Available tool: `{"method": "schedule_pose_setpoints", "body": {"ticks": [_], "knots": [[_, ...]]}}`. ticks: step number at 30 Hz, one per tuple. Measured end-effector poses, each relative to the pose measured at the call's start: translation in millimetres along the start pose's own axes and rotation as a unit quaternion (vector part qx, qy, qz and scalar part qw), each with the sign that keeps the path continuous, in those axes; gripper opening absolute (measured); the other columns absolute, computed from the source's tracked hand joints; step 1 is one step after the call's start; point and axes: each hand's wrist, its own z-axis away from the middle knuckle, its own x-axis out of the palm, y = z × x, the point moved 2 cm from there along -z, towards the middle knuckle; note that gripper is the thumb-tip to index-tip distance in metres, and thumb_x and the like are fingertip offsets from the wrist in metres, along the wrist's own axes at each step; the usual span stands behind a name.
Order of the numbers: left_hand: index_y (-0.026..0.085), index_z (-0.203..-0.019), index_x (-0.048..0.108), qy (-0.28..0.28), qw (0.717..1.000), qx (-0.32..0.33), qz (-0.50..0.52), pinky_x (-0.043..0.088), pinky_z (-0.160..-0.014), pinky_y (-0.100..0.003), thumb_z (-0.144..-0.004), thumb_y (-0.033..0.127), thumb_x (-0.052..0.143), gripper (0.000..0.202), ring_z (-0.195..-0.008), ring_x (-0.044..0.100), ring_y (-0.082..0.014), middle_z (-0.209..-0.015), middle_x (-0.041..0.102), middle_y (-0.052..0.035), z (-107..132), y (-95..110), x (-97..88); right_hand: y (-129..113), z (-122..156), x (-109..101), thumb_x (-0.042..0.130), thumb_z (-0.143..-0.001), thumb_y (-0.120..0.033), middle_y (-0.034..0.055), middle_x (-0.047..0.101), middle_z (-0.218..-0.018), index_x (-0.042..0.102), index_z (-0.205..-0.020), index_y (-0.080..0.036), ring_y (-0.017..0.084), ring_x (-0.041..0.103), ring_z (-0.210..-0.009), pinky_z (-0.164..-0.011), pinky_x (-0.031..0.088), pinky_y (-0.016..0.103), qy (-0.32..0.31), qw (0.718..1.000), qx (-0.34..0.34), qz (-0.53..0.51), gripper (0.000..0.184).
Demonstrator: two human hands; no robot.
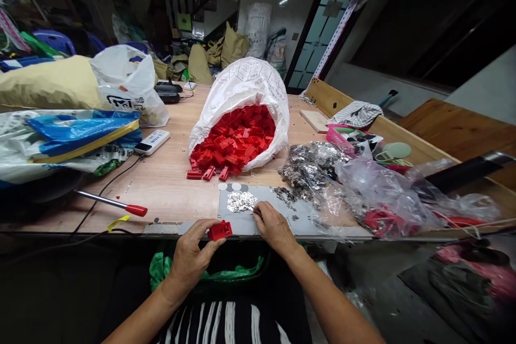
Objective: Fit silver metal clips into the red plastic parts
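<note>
My left hand (192,253) pinches a small red plastic part (220,230) at the table's front edge. My right hand (273,227) rests on a grey mat (262,215), its fingertips closed at the edge of a heap of tiny shiny metal pieces (240,201); what they hold is too small to make out. Behind the mat a white sack (245,102) lies on its side, open toward me, spilling several red plastic parts (231,145) onto the wooden table (169,183).
Clear plastic bags of metal pieces (318,172) lie to the right. A red-handled screwdriver (113,203), a white remote (152,142) and cables sit left, beside blue and white sacks (68,140). A pink basket (342,133) stands at back right. A green bag (161,271) hangs below the table edge.
</note>
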Motion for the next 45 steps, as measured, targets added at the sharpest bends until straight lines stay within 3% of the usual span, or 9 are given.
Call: {"method": "schedule_pose_setpoints", "body": {"ticks": [5,10,19,22,25,28,31,39,45], "knots": [[0.020,-0.110,0.059,-0.013,1.000,-0.003,0.006,0.052,-0.085,-0.032,-0.084,0.021,0.060,0.026,-0.096,0.064,-0.0190,-0.103,0.068,-0.0055,0.5,2.6,1.1,-14.5,2.4,-4.1,0.046,-0.086,-0.024,-0.0016,0.055,-0.074,0.045,-0.084,-0.022,0.016,0.053,-0.068,-0.064,0.038,0.026,-0.008,0.989,0.021,-0.147,0.003],[0.020,-0.115,0.057,-0.010,1.000,0.019,0.007,0.051,-0.089,-0.033,-0.083,0.015,0.058,0.033,-0.101,0.062,-0.0193,-0.108,0.066,-0.0070,-1.9,5.6,3.4,-36.6,4.1,-3.9,0.055,-0.081,-0.029,-0.0033,0.055,-0.075,0.044,-0.087,-0.022,0.013,0.052,-0.068,-0.064,0.039,0.024,-0.057,0.948,0.048,-0.309,0.015],[0.021,-0.118,0.058,-0.028,0.998,0.032,0.051,0.054,-0.088,-0.034,-0.082,0.012,0.057,0.037,-0.102,0.064,-0.0195,-0.110,0.067,-0.0072,-1.3,15.0,6.3,-52.4,8.6,2.1,0.056,-0.079,-0.024,-0.0052,0.052,-0.073,0.045,-0.087,-0.022,0.012,0.050,-0.068,-0.064,0.038,0.023,-0.077,0.939,0.042,-0.331,0.014],[0.020,-0.113,0.061,-0.024,0.997,0.006,0.077,0.055,-0.087,-0.035,-0.080,0.013,0.058,0.034,-0.099,0.065,-0.0199,-0.108,0.068,-0.0069,-0.1,14.4,7.8,-53.6,10.2,2.8,0.054,-0.079,-0.024,-0.0057,0.050,-0.072,0.044,-0.086,-0.022,0.012,0.049,-0.066,-0.063,0.038,0.023,-0.072,0.941,0.049,-0.328,0.012],[0.019,-0.109,0.062,-0.023,0.987,-0.068,0.143,0.056,-0.086,-0.035,-0.078,0.018,0.062,0.031,-0.095,0.068,-0.0205,-0.106,0.070,-0.0068,-0.5,11.0,9.8,-53.6,11.9,4.7,0.055,-0.080,-0.026,-0.0064,0.047,-0.070,0.043,-0.083,-0.022,0.011,0.046,-0.064,-0.060,0.037,0.022,-0.072,0.933,0.050,-0.349,0.013],[0.017,-0.108,0.062,-0.036,0.955,-0.166,0.244,0.057,-0.083,-0.034,-0.075,0.023,0.066,0.034,-0.091,0.069,-0.0209,-0.104,0.071,-0.0068,-1.7,8.0,11.4,-52.9,13.9,6.9,0.056,-0.082,-0.030,-0.0073,0.044,-0.069,0.040,-0.080,-0.022,0.009,0.042,-0.057,-0.054,0.035,0.020,-0.091,0.914,0.055,-0.392,0.018],[0.016,-0.110,0.062,-0.041,0.921,-0.218,0.321,0.056,-0.083,-0.033,-0.073,0.025,0.070,0.039,-0.092,0.069,-0.0209,-0.102,0.072,-0.0066,-3.3,7.4,11.2,-51.2,16.3,7.2,0.054,-0.085,-0.037,-0.0085,0.043,-0.067,0.038,-0.082,-0.023,0.007,0.039,-0.048,-0.047,0.032,0.020,-0.118,0.883,0.073,-0.449,0.022],[0.018,-0.111,0.062,-0.030,0.879,-0.264,0.395,0.052,-0.088,-0.032,-0.070,0.026,0.073,0.044,-0.093,0.067,-0.0189,-0.099,0.072,-0.0050,-4.4,4.2,12.2,-45.0,21.6,1.3,0.057,-0.085,-0.046,-0.0073,0.045,-0.069,0.042,-0.084,-0.021,0.006,0.040,-0.049,-0.047,0.034,0.019,-0.121,0.863,0.081,-0.485,0.029],[0.019,-0.110,0.063,-0.057,0.877,-0.242,0.412,0.051,-0.086,-0.030,-0.071,0.028,0.074,0.042,-0.092,0.066,-0.0186,-0.097,0.072,-0.0047,-5.4,5.8,17.7,-46.9,19.1,4.9,0.062,-0.080,-0.052,-0.0094,0.039,-0.061,0.041,-0.082,-0.021,0.005,0.032,-0.045,-0.042,0.025,0.017,-0.170,0.808,0.091,-0.557,0.038]]}}
